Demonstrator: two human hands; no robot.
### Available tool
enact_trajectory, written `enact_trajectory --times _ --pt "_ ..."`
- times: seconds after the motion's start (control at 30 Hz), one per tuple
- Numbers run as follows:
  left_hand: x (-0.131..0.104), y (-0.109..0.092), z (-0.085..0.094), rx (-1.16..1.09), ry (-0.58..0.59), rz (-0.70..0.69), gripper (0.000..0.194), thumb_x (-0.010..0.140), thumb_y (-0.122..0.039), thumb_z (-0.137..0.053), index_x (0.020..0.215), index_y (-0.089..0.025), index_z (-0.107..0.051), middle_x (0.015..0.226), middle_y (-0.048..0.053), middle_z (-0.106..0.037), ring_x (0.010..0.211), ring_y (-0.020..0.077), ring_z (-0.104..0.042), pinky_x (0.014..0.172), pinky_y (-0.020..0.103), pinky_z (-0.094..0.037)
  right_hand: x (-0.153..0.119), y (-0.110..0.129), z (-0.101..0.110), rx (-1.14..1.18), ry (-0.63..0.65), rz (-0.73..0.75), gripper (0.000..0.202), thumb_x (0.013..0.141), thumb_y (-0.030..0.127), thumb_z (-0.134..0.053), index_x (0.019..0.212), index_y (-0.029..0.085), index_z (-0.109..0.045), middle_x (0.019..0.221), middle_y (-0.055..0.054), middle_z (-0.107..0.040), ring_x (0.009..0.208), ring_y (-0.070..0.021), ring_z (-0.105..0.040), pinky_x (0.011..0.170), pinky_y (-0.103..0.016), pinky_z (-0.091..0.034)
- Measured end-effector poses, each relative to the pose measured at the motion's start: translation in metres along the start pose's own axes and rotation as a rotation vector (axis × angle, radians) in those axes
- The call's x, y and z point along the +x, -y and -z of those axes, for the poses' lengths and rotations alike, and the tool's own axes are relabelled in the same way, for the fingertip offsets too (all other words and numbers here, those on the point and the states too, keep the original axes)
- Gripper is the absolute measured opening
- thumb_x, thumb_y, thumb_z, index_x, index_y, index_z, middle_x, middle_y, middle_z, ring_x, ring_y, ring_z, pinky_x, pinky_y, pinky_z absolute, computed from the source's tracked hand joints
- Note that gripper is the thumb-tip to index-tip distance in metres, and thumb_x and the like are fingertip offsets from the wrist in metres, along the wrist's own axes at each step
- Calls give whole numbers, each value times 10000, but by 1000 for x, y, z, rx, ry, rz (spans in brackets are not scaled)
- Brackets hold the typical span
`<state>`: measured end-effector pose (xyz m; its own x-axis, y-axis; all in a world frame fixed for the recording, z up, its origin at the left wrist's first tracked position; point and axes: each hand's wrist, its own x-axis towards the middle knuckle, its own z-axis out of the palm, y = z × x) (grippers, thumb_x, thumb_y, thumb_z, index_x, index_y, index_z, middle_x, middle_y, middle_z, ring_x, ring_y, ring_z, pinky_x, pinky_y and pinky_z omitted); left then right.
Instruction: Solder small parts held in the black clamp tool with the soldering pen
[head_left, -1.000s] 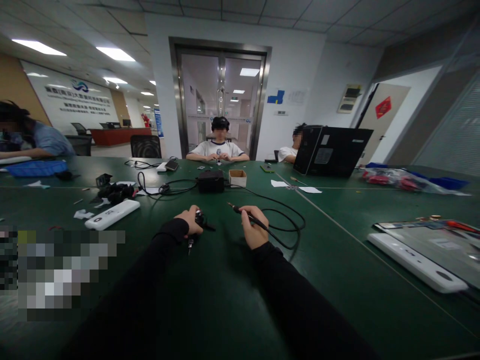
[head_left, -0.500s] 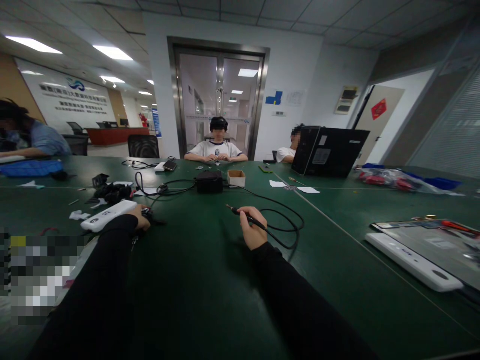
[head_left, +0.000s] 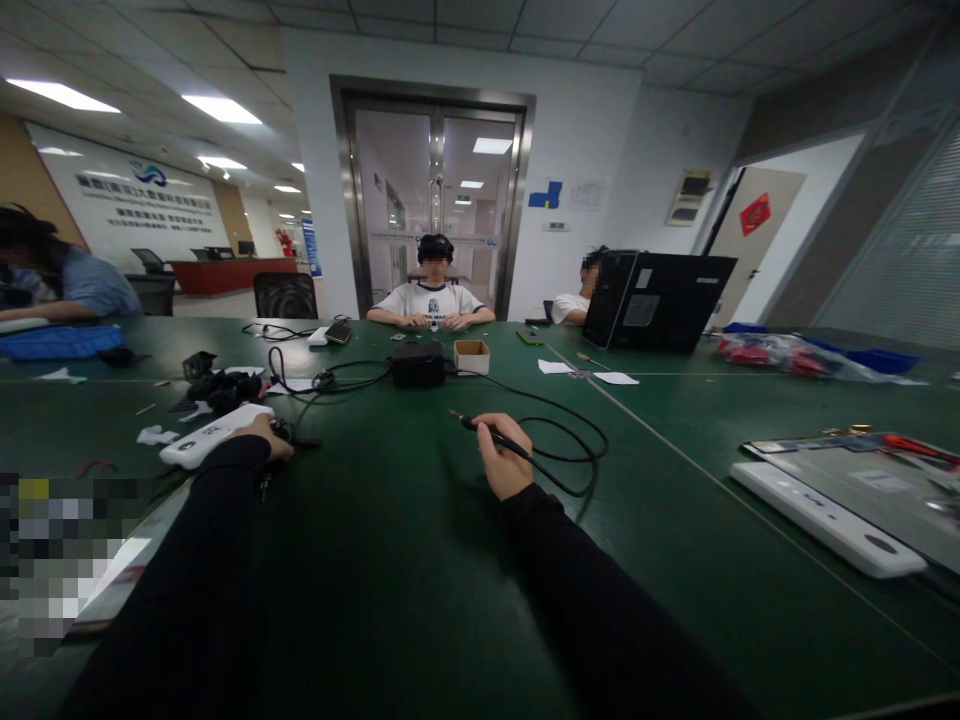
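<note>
My right hand (head_left: pixel 507 456) is closed around a black pen-shaped tool (head_left: pixel 491 431), its metal tip pointing up and left above the green table (head_left: pixel 390 560). A cable runs from the tool in loops towards a black box-shaped device (head_left: pixel 418 364) further back. On the left, my left hand (head_left: pixel 271 440) is closed at a small dark item (head_left: pixel 282 430), beside a long white device (head_left: pixel 211 438). The fingers partly hide that item, and what it is cannot be made out.
Behind the black device's right side stands a small open cardboard box (head_left: pixel 472 358). A black computer case (head_left: pixel 660 302) is at the back right. A white power strip (head_left: pixel 825 520) lies right. Across the table sits a person (head_left: pixel 435 300); tangled black parts (head_left: pixel 229 390) lie left.
My left hand has moved slightly left with the small dark item. My right hand holds the tool in nearly the same place.
</note>
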<state>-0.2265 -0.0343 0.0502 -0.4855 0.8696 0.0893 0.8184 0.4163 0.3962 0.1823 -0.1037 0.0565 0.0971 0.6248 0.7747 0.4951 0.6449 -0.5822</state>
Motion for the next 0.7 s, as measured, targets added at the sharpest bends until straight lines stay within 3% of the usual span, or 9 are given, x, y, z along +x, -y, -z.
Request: enact_trajectory --times 0.1,0.2,0.37,0.53,0.7 --pt "-8 -11 4 181 81 29 768 473 -283 -725 1194 -113 -523 1013 200 -671 946 404 -644 661 399 -516 0 -1 -1 -6 1 0 181 877 225 -481 801 206 -644 805 -37 -653 778 -189 -617 735 -308 -472" --pt "-18 -30 4 210 140 6 774 505 -280 -722 1221 -95 -489 1062 213 -661 939 357 -654 634 345 -520 0 -2 -1 -7 -4 14 177 875 225 -481 795 208 -638 794 -33 -649 780 -189 -619 737 -307 -470" --pt "-46 -74 -8 -16 246 1 819 554 -292 -702 1307 -181 -399 1108 158 -651 711 238 -673 478 261 -490 1 1 0 -5 -8 11 177 868 223 -480 784 209 -635 795 -36 -651 777 -191 -620 735 -310 -472" --pt "-77 -120 -27 -156 343 -132 810 549 -302 -713 1295 -228 -407 1185 157 -607 739 219 -667 455 226 -488 1 2 1 -4 -10 0 185 872 231 -473 800 210 -642 787 -30 -646 752 -184 -614 718 -309 -475" --pt "-101 -151 -48 -241 403 -276 828 552 -336 -730 1313 -266 -412 1194 144 -596 677 188 -652 473 228 -492 1 4 2 3 -20 -2 189 874 234 -472 800 212 -644 794 -31 -648 764 -184 -613 727 -315 -487"
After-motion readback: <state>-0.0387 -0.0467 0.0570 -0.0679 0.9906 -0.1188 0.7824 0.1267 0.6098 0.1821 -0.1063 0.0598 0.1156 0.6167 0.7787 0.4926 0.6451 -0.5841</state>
